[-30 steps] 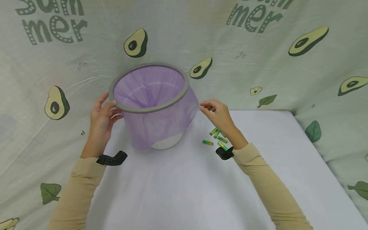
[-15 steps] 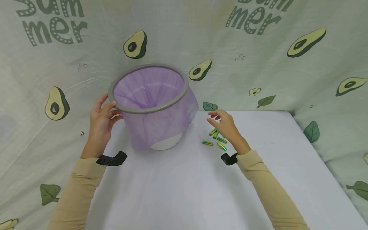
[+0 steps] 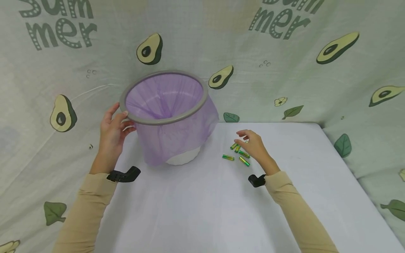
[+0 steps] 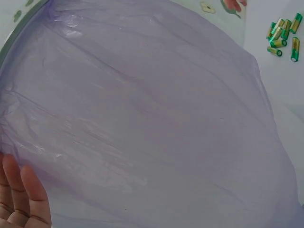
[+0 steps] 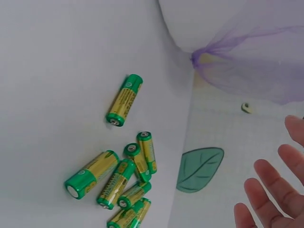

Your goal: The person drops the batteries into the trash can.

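A white waste bin [image 3: 186, 157] stands on the table, lined with a translucent purple bag [image 3: 177, 137] that hangs down over its outside. A grey ring [image 3: 164, 121] runs round its top. At the left side of that ring, my left hand [image 3: 111, 135] holds on with the thumb on the rim and the fingers against the bag's outer side. My right hand [image 3: 255, 146] hovers over several green and gold batteries [image 3: 244, 161], its fingers loosely bent and nothing between them. In the right wrist view, those batteries [image 5: 124, 99] lie on their sides, most in a loose cluster.
The table [image 3: 202, 211] has a white cover. Behind and beside it hangs a cloth [image 3: 284, 70] printed with avocados and leaves, close behind the bin. Each wrist wears a black camera mount [image 3: 124, 174].
My right hand has drawn back from the bag's right edge, moving right and down to the batteries, and its fingers have spread. The left hand and the bin stay in place.
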The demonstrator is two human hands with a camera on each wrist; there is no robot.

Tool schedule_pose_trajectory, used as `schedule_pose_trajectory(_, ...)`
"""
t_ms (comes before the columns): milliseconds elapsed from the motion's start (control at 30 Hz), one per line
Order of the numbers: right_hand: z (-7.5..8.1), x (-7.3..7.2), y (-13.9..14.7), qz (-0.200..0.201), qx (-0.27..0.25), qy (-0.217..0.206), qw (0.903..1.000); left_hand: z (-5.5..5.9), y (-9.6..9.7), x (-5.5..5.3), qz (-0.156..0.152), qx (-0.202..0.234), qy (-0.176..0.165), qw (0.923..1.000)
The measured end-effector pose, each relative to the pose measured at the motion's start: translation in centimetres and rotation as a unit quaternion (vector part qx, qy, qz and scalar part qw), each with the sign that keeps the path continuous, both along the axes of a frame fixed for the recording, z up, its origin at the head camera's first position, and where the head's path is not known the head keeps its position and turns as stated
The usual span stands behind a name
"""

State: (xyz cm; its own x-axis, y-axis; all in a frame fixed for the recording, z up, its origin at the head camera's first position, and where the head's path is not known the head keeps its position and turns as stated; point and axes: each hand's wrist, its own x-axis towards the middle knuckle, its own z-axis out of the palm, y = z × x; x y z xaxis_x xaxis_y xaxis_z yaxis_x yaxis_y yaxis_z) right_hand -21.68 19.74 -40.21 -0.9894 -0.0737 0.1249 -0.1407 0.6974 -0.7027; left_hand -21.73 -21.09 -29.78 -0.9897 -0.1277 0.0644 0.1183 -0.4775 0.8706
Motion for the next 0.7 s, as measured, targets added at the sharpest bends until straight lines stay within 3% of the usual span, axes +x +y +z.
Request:
schedule_pose_trajectory(433,-3.7,0.7,2.0,-0.020,-0.020,-0.062,0.9977,0.1,0.1,0.0,0.008,-0.012,-0.004,0.9999)
schedule_pose_trajectory(700,-5.7,1.4,2.6,-0.038,-0.022,-0.077,0.9961,0.2,0.3,0.1,0.012,-0.020,-0.004,0.9997)
